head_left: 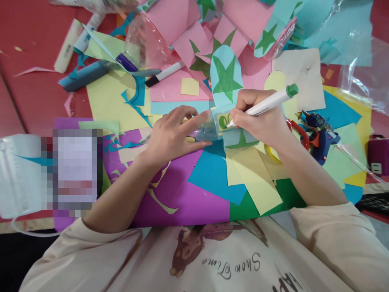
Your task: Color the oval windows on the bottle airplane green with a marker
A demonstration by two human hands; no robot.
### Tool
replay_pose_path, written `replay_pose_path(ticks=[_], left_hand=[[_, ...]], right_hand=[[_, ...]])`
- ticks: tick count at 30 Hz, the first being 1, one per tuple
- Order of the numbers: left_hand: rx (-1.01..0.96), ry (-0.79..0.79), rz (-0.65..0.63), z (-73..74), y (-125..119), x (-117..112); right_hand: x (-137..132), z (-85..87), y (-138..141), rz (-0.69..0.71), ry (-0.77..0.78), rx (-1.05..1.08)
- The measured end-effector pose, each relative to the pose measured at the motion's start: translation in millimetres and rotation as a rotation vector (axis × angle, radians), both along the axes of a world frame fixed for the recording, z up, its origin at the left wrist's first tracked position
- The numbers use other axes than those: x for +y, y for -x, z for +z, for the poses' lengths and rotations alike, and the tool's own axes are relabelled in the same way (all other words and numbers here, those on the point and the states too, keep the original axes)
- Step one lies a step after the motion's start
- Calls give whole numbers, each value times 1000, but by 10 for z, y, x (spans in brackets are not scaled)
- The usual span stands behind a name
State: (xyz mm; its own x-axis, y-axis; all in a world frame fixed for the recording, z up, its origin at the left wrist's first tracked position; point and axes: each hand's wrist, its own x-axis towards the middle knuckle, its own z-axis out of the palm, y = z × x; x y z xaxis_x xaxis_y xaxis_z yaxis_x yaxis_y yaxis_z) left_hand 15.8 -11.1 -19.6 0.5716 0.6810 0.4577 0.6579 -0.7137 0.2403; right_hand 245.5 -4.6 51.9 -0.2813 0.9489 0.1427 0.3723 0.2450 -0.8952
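My right hand pinches a white marker with a green end. Its tip touches a small yellow paper bearing green curved lines. That paper is on a clear plastic bottle lying on its side, with light-blue paper flaps at its end. One upper flap carries a green star; another flap below also shows green. My left hand grips the bottle, thumb on the near side and fingers over the far side. Part of the bottle is hidden under this hand.
Pink paper pieces with green stars lie at the back. Several markers are at the left, and a black-capped marker lies beyond my left hand. Red-handled scissors and a blue glue gun sit at right. Purple paper is in front.
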Motion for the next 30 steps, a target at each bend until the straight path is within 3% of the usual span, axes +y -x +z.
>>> replay_pose_path(ticks=[10, 20, 30], left_hand=[[-5, 52, -3, 29, 0, 9], [26, -86, 3, 8, -18, 14], [16, -48, 16, -9, -19, 16]], right_hand=[[20, -29, -18, -2, -25, 11], [24, -10, 16, -45, -20, 18], [24, 0, 23, -61, -44, 49]])
